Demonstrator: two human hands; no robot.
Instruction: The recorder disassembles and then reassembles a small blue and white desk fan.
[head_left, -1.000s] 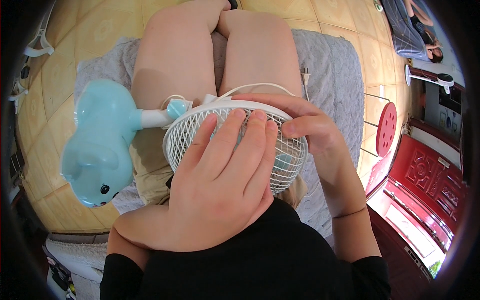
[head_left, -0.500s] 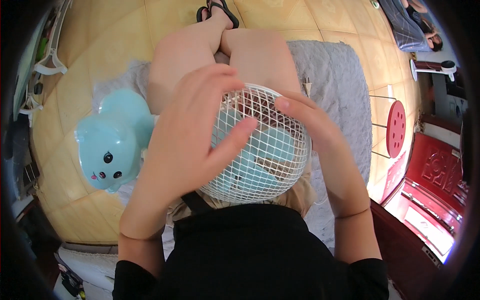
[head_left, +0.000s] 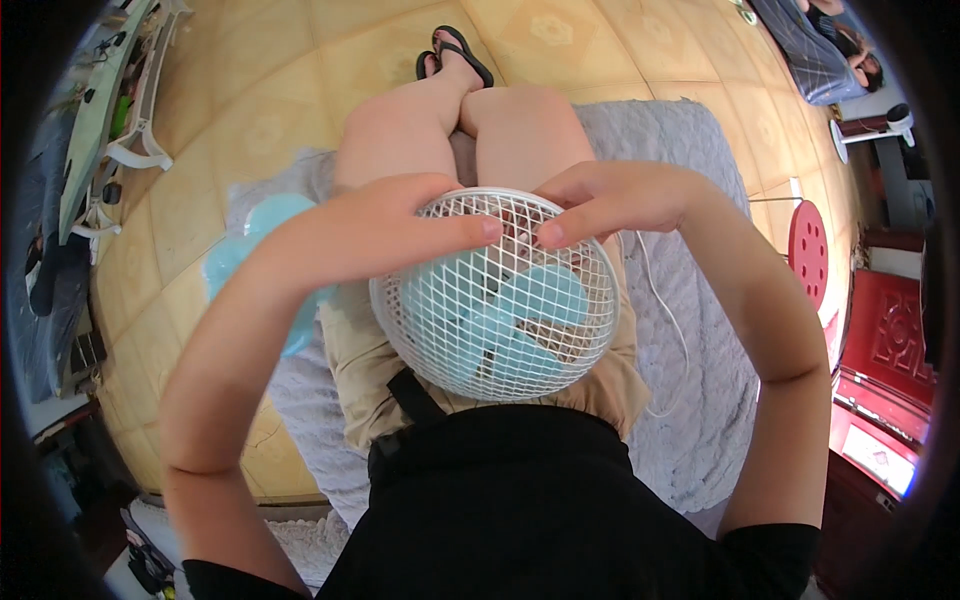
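Observation:
My left hand (head_left: 410, 225) grips the top of the white wire fan guard (head_left: 490, 370) on my lap, thumb across the mesh and fingers mostly behind the rim. Opposite it, my right hand (head_left: 625, 200) holds the upper right rim, its thumb near my left thumb. Pale blue blades (head_left: 540, 295) show through the mesh. The fan's light blue animal-shaped base (head_left: 270, 215) lies at my left, partly hidden by my left arm. A white cord (head_left: 678, 340) trails on the grey plush mat (head_left: 690, 430) to my right.
A red perforated stool (head_left: 808, 250) stands at the right, near red panelled woodwork (head_left: 880, 330). Another person (head_left: 840, 45) reclines on a dark bed at the upper right. White-framed furniture (head_left: 135, 140) lines the left edge of the tiled floor (head_left: 280, 80).
My left hand has moved from over the mesh's centre to its top edge, beside my right hand. The base now sits mostly behind my left arm.

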